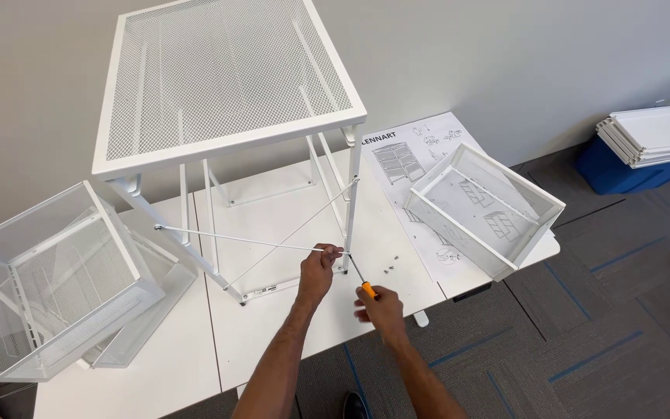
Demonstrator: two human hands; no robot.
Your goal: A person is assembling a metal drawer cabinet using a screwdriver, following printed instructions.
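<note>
Across the middle of the white table (273, 341) stands a white metal frame (226, 81) with a mesh top, its legs tied by thin crossed brace rods (250, 243). Toward the table's left edge two mesh drawers (56, 279) lie tipped together; toward its right edge a third mesh drawer (486, 208) rests on an unfolded instruction sheet (420, 147), part of it overhanging. Near the front edge, the left hand (318, 271) is closed around the end of a brace rod where it meets the front leg (348, 209). The right hand (381, 309) is wrapped around the orange handle of a screwdriver (360, 278), whose tip points up toward that same joint. A few small screws (389, 266) lie loose on the table just right of the leg.

Judging from this, the driver could slip off the fastener if the rod end shifts in the pinch, and the tall frame, standing close to the front edge, might rock under a sideways push. The loose screws could roll off the near edge, and the overhanging drawer looks easy to knock down.

Beyond the table are a plain pale wall (505, 54) and grey carpet tiles (622, 310) with blue stripes; white panels (657, 133) are stacked on a blue bin (610, 172) at the far right.
</note>
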